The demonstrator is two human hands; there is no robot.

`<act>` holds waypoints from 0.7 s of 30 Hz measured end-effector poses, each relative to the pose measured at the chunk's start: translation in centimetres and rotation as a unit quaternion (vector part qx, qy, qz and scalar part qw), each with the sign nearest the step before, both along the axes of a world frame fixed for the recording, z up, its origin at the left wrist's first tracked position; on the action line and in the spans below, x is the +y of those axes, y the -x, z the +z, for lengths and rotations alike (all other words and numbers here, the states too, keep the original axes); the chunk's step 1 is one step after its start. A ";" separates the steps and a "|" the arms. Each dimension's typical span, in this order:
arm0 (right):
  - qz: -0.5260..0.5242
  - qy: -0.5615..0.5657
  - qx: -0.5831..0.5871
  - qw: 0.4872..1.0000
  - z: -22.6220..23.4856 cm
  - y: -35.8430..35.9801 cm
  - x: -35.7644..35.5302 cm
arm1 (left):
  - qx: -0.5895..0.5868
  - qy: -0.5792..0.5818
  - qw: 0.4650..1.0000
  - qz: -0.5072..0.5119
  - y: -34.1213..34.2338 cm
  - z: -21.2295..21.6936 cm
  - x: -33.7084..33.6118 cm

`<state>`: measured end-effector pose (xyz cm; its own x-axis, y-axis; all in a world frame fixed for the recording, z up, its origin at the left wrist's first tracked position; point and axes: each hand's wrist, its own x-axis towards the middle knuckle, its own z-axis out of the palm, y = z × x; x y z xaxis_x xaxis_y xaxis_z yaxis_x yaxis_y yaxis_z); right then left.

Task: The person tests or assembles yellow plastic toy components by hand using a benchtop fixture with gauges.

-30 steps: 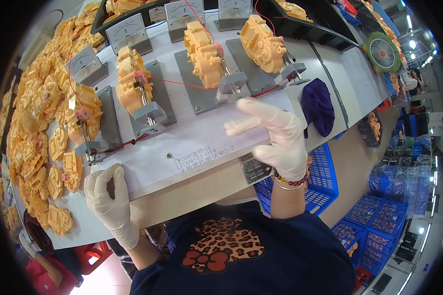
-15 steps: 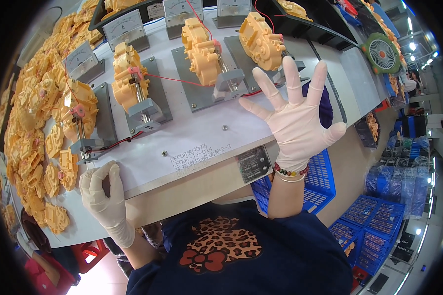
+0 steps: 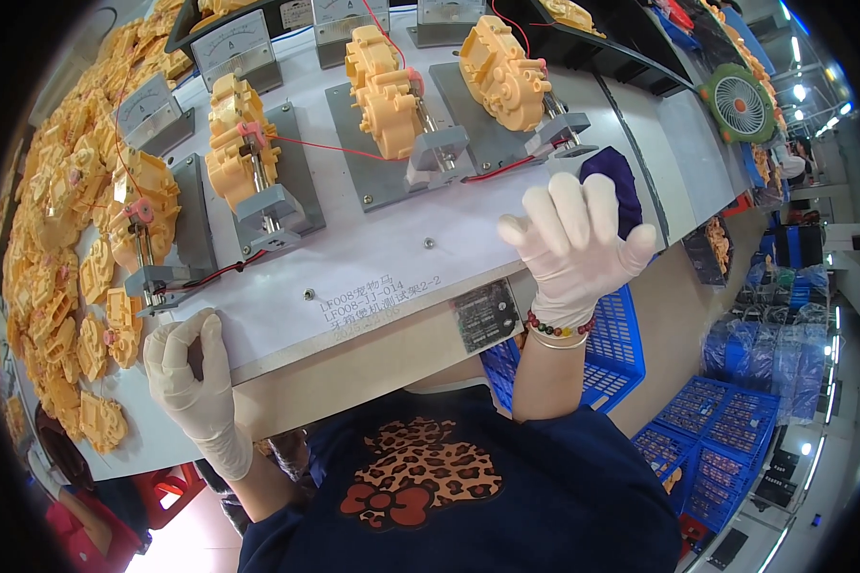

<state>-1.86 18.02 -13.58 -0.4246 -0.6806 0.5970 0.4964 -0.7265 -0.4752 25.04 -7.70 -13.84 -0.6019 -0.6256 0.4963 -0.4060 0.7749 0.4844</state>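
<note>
The white-gloved left hand [image 3: 189, 382] is resting loosely curled on the white tabletop [image 3: 373, 258] at seven o'clock while the right hand [image 3: 571, 246], fingers together, is hovering by the yellow plastic gearbox housings [image 3: 387, 91] clamped at twelve, seemingly between test cycles.

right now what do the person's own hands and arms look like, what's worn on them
Both hands wear thin, whitish disposable gloves that reach just past the wrists. The right hand also has a bracelet of dark and coloured beads, with a pale band beside it, at the glove's cuff. The left hand shows no bracelet. The forearms are bare below the gloves, coming out of the short dark blue sleeves of a top.
</note>
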 end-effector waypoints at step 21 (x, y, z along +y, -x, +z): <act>-0.053 -0.080 -0.213 0.972 1.2 -0.6 0.3 | -0.002 -0.005 1.000 -0.008 0.1 0.2 0.1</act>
